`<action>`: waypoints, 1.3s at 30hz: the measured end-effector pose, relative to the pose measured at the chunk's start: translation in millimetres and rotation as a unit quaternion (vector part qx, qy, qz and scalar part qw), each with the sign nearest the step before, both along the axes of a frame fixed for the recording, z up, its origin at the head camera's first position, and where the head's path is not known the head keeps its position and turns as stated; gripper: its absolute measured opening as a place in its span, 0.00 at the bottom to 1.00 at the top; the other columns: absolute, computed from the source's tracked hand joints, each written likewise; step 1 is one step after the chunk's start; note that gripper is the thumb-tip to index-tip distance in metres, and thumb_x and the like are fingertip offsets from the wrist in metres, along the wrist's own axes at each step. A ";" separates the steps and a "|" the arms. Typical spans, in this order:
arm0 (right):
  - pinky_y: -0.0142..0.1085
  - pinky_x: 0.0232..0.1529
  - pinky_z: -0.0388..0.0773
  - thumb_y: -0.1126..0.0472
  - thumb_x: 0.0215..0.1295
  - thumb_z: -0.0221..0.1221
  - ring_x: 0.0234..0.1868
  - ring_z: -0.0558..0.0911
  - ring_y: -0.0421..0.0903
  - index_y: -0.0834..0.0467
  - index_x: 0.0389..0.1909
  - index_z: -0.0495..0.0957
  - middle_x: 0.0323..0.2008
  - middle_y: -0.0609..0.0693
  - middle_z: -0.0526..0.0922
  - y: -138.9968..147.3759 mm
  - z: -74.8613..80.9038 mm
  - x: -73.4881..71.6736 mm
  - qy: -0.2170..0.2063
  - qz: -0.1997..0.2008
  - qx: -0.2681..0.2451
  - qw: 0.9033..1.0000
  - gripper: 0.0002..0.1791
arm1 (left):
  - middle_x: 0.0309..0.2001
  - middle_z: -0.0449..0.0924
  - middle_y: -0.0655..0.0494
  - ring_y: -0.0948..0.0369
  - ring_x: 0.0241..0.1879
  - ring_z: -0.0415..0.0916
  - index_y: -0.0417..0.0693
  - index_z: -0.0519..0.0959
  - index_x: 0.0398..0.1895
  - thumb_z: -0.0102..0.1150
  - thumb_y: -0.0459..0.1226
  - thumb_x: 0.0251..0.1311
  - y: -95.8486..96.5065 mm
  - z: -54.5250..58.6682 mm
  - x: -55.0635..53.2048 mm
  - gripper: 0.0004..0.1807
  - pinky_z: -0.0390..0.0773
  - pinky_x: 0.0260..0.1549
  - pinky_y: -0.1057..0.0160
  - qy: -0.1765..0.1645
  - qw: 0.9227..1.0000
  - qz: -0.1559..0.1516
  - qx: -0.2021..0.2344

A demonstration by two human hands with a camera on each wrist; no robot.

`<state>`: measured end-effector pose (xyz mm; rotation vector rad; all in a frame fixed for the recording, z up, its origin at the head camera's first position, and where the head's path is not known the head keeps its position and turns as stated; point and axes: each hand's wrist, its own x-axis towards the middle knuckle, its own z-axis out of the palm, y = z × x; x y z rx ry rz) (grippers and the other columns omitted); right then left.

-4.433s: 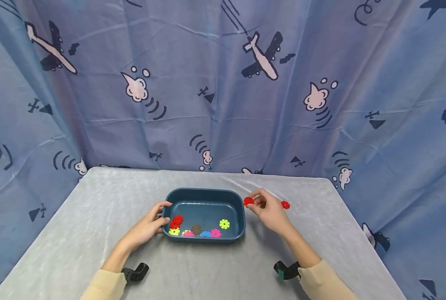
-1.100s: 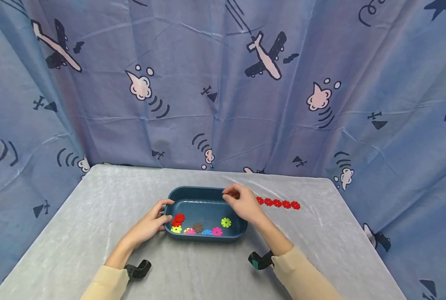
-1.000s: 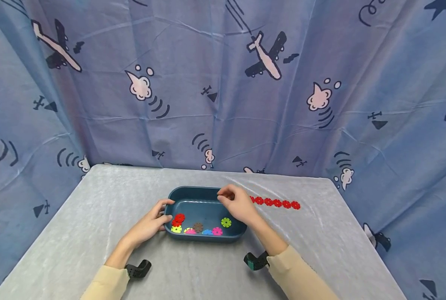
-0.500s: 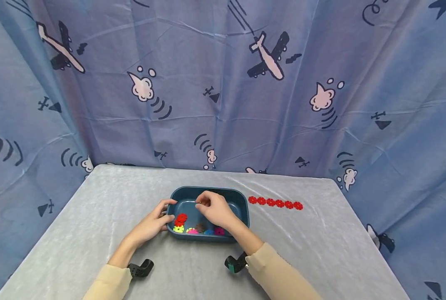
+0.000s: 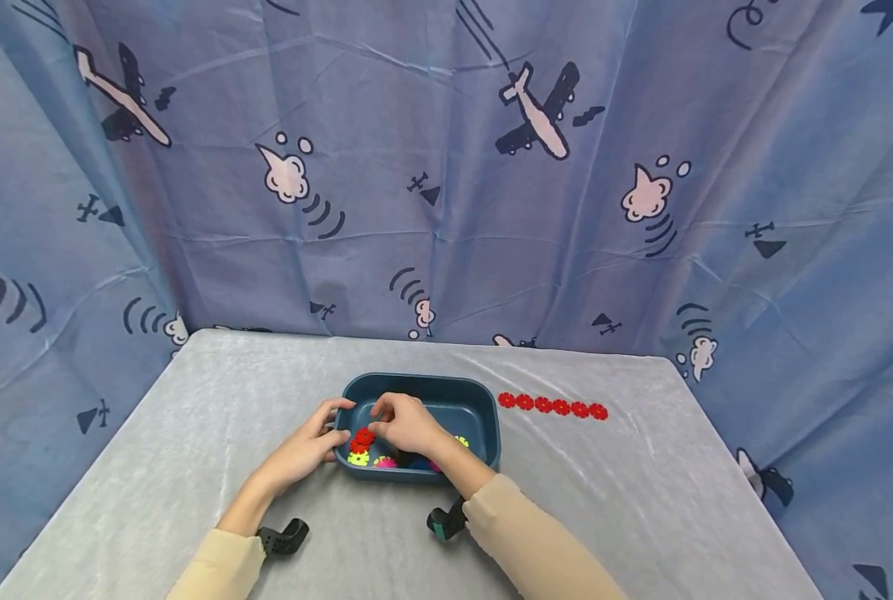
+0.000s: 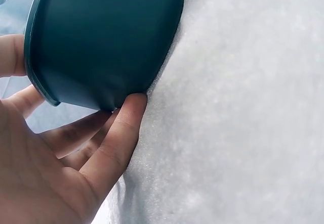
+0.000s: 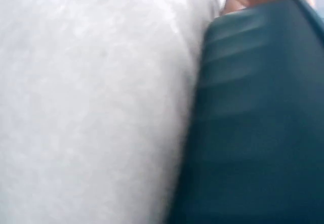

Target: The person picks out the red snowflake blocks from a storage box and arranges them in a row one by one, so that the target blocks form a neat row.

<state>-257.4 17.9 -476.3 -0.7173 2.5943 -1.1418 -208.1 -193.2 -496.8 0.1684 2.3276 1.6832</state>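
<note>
In the head view my left hand [image 5: 304,443] grips the left end of a dark teal plastic bin [image 5: 493,417], thumb over the rim. The left wrist view shows that hand's fingers [image 6: 114,148] against the bin's outer wall [image 6: 111,42]. My right hand [image 5: 409,423] is inside the bin, its thumb and index finger apart beside red notched snowflake discs [image 5: 362,438] at the left end. Nothing shows between those fingertips. Near the front wall lie a yellow disc [image 5: 358,458] and a pink disc [image 5: 385,462]; my right hand and forearm partly hide others.
A row of several red snowflake discs [image 5: 553,406] lies on the pale cloth-covered table [image 5: 611,483], right of the bin. A blue patterned curtain [image 5: 431,167] hangs behind the table. The right wrist view shows mostly cloth and the bin's outer side [image 7: 253,123].
Since 4.4 seconds ago, the red disc my right hand held has joined a row on the table. That hand then moved left across the bin to the red discs. My left hand still grips the bin.
</note>
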 end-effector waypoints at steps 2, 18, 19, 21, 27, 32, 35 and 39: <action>0.34 0.33 0.74 0.61 0.67 0.66 0.31 0.76 0.41 0.60 0.45 0.82 0.31 0.46 0.79 -2.3 -2.9 -0.3 -0.001 0.004 0.017 1.000 0.09 | 0.72 0.60 0.41 0.50 0.60 0.72 0.57 0.62 0.73 0.50 0.38 0.76 0.7 0.1 0.2 0.25 0.79 0.51 0.54 -0.001 1.000 -0.001 0.001; 0.33 0.35 0.71 0.56 0.67 0.68 0.35 0.72 0.41 0.54 0.48 0.83 0.34 0.45 0.74 -7.6 -14.6 -5.0 0.015 0.035 0.107 0.994 0.12 | 0.72 0.59 0.39 0.48 0.62 0.71 0.56 0.61 0.74 0.49 0.37 0.76 0.7 -2.3 1.8 0.25 0.79 0.51 0.53 0.005 1.000 -0.005 0.008; 0.33 0.35 0.71 0.56 0.67 0.68 0.34 0.72 0.41 0.54 0.48 0.83 0.34 0.46 0.74 -7.8 -15.0 -4.8 0.017 0.035 0.107 0.993 0.12 | 0.72 0.60 0.39 0.48 0.62 0.71 0.56 0.62 0.74 0.49 0.37 0.76 0.7 -2.5 2.0 0.25 0.79 0.51 0.53 0.005 1.000 -0.005 0.008; 0.33 0.34 0.71 0.56 0.67 0.68 0.34 0.71 0.41 0.54 0.47 0.83 0.34 0.46 0.74 -7.7 -15.7 -4.2 0.019 0.035 0.110 0.993 0.11 | 0.72 0.60 0.39 0.48 0.62 0.71 0.56 0.62 0.74 0.50 0.37 0.76 0.8 -2.9 2.4 0.25 0.79 0.50 0.53 0.006 1.000 -0.004 0.006; 0.34 0.35 0.70 0.56 0.65 0.69 0.34 0.71 0.41 0.54 0.46 0.82 0.34 0.46 0.74 -6.3 -16.6 -3.0 0.005 0.026 0.105 0.994 0.11 | 0.73 0.58 0.37 0.46 0.64 0.70 0.54 0.61 0.74 0.50 0.38 0.76 1.5 -1.6 4.6 0.26 0.79 0.51 0.53 0.006 1.000 -0.007 0.004; 0.34 0.36 0.70 0.57 0.64 0.70 0.34 0.71 0.42 0.54 0.45 0.82 0.34 0.47 0.74 -5.9 -16.6 -2.8 0.000 0.023 0.102 0.995 0.11 | 0.73 0.56 0.35 0.45 0.64 0.70 0.53 0.61 0.74 0.50 0.38 0.76 1.6 -0.3 5.7 0.26 0.79 0.50 0.52 0.011 1.000 -0.009 0.006; 0.34 0.36 0.70 0.57 0.64 0.70 0.34 0.71 0.42 0.54 0.44 0.82 0.34 0.47 0.74 -5.7 -16.2 -2.9 0.000 0.026 0.102 0.994 0.11 | 0.73 0.56 0.35 0.45 0.63 0.70 0.53 0.61 0.74 0.50 0.38 0.76 1.5 -1.3 5.5 0.26 0.80 0.50 0.53 0.012 1.000 -0.008 0.005; 0.34 0.36 0.70 0.57 0.64 0.70 0.34 0.71 0.41 0.54 0.44 0.82 0.35 0.47 0.74 -5.4 -15.2 -3.0 0.005 0.031 0.100 0.995 0.11 | 0.73 0.58 0.37 0.47 0.63 0.71 0.54 0.61 0.74 0.50 0.38 0.76 1.7 -3.8 4.3 0.26 0.80 0.51 0.53 0.010 1.000 -0.002 0.005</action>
